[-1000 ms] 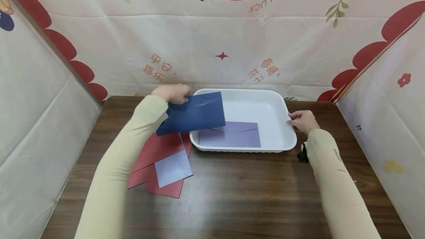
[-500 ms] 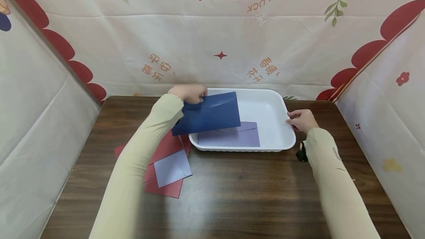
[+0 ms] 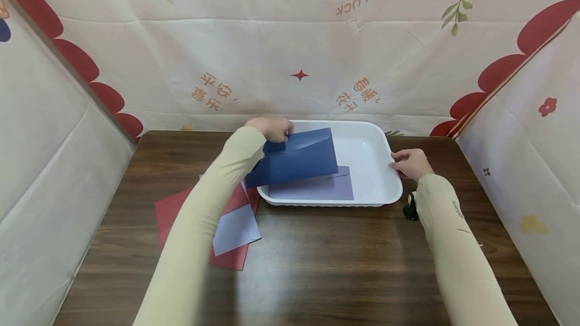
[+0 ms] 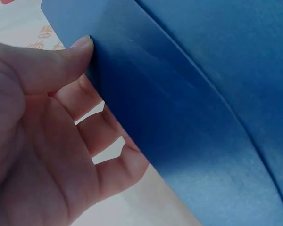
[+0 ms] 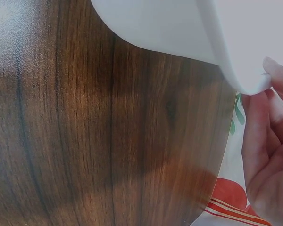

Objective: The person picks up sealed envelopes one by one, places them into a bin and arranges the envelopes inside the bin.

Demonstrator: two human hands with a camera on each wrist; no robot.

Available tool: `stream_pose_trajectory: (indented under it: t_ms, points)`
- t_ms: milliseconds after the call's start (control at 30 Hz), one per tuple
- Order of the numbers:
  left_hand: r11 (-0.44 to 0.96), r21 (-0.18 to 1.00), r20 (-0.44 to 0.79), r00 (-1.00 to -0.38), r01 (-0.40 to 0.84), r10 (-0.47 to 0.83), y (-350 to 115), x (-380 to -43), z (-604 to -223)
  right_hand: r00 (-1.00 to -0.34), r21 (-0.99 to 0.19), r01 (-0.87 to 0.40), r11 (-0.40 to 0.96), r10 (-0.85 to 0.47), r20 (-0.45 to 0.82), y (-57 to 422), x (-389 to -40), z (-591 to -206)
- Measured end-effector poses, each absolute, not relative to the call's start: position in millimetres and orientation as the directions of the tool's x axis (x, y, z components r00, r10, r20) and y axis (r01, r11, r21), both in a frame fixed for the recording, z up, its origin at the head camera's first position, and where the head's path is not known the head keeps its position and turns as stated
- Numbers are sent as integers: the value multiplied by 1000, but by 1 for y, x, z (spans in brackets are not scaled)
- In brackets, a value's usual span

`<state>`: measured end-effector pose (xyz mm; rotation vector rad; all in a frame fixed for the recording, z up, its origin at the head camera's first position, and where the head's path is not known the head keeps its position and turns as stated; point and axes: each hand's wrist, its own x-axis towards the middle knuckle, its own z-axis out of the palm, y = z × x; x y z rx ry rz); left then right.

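Note:
My left hand (image 3: 273,129) pinches the far edge of a dark blue envelope (image 3: 301,157), thumb on one face and fingers behind it, as the left wrist view shows. The envelope (image 4: 179,103) hangs tilted above the left part of a white plastic tray (image 3: 376,165). Flat in that tray lies a purple envelope (image 3: 317,190), partly covered by the blue one. At the tray's right rim, my right hand (image 3: 412,164) grips the edge between thumb and fingers; the right wrist view shows the tray rim (image 5: 247,80) in that grip.
Left of the tray, several red envelopes (image 3: 233,259) lie overlapping on the wooden table (image 3: 326,260), with a small light-purple envelope (image 3: 236,230) on top. My left sleeve (image 3: 199,220) hides part of them. A printed cloth (image 3: 254,49) rises behind the table and along both sides.
My left hand has carried the blue envelope to the right, farther over the tray and the purple envelope. My right hand keeps its hold on the rim.

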<state>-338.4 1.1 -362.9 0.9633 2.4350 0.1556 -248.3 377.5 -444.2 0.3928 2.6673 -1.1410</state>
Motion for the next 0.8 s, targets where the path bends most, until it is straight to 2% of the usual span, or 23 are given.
stream_pose_trajectory:
  t_ms: [300,500,800]
  points:
    - [742,275,-468,-589,611,659,31,-336,-366,-940,-669,331,665,169,-297,378,-248,-444]
    - [712,304,-454,-561,633,693,46,-338,-370,-940,-667,331,668,167,-299,377,-248,-444]
    - [705,297,-469,-545,644,695,53,-345,-393,-941,-666,328,670,167,-295,377,-248,-444]
